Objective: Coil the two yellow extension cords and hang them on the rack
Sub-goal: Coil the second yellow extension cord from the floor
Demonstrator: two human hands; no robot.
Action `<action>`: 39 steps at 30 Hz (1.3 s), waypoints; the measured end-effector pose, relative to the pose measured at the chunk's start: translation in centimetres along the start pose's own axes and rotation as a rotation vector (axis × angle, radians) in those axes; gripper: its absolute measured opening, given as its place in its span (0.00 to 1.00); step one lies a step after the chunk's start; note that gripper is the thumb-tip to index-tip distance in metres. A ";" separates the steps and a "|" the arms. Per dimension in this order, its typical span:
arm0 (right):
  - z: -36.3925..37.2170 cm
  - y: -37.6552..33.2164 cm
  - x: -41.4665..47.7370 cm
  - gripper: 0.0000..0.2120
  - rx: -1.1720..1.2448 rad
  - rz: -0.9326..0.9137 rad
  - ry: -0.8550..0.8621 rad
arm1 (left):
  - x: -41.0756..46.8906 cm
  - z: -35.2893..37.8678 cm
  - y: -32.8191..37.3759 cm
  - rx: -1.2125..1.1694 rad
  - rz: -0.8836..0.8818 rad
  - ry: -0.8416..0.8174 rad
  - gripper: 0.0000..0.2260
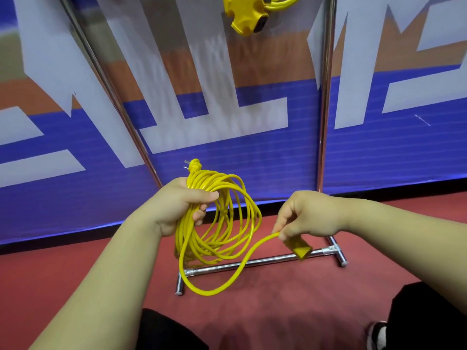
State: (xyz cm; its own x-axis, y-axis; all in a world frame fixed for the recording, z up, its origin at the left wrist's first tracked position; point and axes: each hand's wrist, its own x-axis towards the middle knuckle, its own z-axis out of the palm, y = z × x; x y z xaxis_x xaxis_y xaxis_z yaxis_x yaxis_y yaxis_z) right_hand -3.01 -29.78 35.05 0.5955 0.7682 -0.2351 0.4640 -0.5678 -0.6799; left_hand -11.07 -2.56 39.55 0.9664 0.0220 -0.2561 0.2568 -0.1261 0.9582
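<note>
Down low in front of the rack (pixel 252 261), the person is holding one coiled cord (pixel 222 231) in the air over the red floor (pixel 278 314). The left hand (pixel 177 208) has its fingers (pixel 202 197) clamped round the top of the bundle of loops, and the plug (pixel 194 165) pokes up just above that hand. The right hand (pixel 308 215) is off to the side, curled, pinching the same cord right where it meets the socket end (pixel 301 250), which hangs just under the hand. Between the two hands one slack loop droops down in front of the rack's bottom bar; can't tell if it touches the floor.

The second cord (pixel 252 16) is way up at the top edge, between the rack's two shiny poles, with its chunky yellow socket block dangling. Most of it is cut off, so what it hangs from isn't visible.

Behind the rack there's a blue, white and orange banner (pixel 227 147). Dark trouser legs and a shoe (pixel 377 334) show at the bottom.
</note>
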 end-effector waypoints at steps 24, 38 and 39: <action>-0.5 -5.0 -3.3 0.59 0.097 -0.415 0.358 | -2.9 5.6 6.7 0.384 -0.131 -0.585 0.06; -2.3 -5.9 -5.0 0.33 0.456 -0.491 0.421 | -5.4 5.6 8.1 0.137 0.294 -0.380 0.30; -2.4 -6.0 -5.1 0.32 0.480 -0.497 0.422 | -5.4 5.7 8.0 0.142 0.338 -0.360 0.28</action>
State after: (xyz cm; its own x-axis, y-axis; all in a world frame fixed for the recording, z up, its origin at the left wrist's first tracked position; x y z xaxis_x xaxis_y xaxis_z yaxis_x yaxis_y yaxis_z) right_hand -7.26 -30.96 41.96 0.6359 0.6662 0.3896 0.4644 0.0729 -0.8826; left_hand -14.33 -9.32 47.91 0.9237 -0.3830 0.0134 -0.0976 -0.2013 0.9747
